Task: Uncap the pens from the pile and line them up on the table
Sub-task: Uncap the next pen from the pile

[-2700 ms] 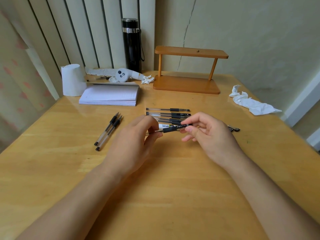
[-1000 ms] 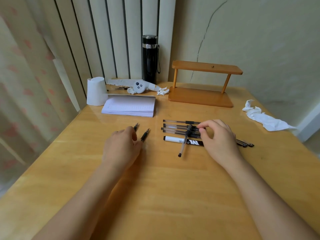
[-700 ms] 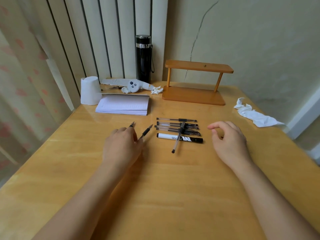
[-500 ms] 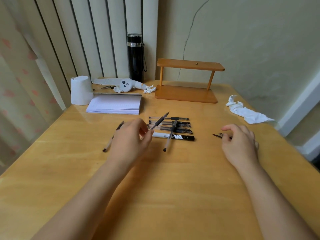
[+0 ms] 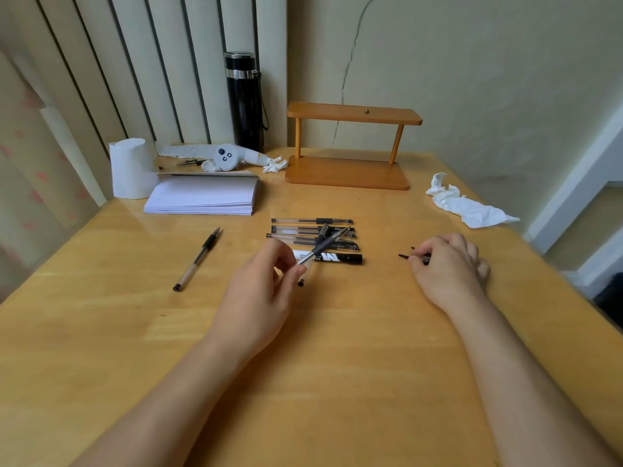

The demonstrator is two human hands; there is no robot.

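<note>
A pile of capped clear pens lies in the middle of the wooden table, with a black and white marker along its near side and one pen lying crosswise. My left hand pinches an uncapped pen by its barrel, tip pointing up and right over the pile. One more uncapped pen lies alone to the left. My right hand rests on the table to the right, fingers curled on a small black pen cap; another cap's end shows beside it.
At the back stand a white paper roll, a stack of white paper, a white toy, a black flask and a low wooden shelf. A crumpled tissue lies at the right.
My left hand lifted one of the two uncapped pens from the left and carried it right, over the pile. My right hand left the pile and moved right to the caps.
</note>
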